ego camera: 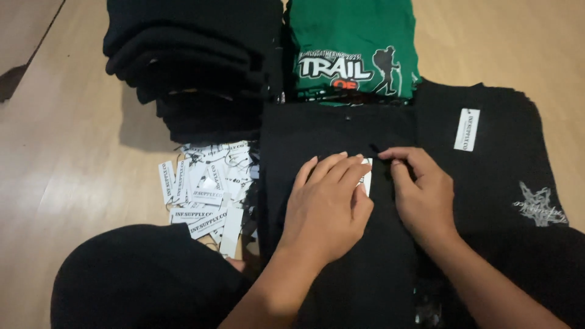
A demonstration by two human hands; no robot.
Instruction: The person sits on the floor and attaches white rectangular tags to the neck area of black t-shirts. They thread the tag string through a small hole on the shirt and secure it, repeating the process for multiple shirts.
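Wooden floor underneath; my left hand (326, 204) presses flat, fingers spread, covering a white paper tag (367, 175) on the folded black shirt (332, 131), my right hand (420, 189) pinching its string

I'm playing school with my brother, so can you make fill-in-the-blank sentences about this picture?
1. Both hands, the left hand and the right hand, rest on a folded garment coloured ____.
2. The folded shirt at the top with a hiker picture is ____.
3. The pile of paper tags lies to the ____ of the left hand.
4. The floor looks made of ____.

Missing words: black; green; left; wood
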